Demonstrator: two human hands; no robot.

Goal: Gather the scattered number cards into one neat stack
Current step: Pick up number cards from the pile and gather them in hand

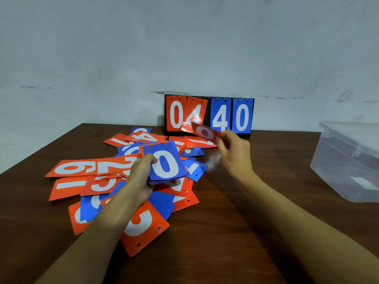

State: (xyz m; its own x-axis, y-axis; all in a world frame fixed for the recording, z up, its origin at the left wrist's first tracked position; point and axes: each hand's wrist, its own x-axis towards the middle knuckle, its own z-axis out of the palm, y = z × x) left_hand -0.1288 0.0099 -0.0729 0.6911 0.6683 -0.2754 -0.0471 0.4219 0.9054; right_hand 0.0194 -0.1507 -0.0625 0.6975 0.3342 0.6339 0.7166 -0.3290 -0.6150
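Orange and blue number cards (73,168) lie scattered and overlapping on the brown table (235,222), left of centre. My left hand (141,175) grips a small stack of cards (166,162) above the pile, a blue 0 on top. Further right and higher, my right hand (233,152) pinches a single red card (205,132) with a white 0, blurred by motion and lifted off the table. An orange card with a 5 (143,226) lies nearest me.
A black flip scoreboard (209,115) showing 04 and 40 stands at the table's back edge against the wall. A clear plastic tub (348,160) sits at the right side. Bare tabletop lies between my forearms and in front.
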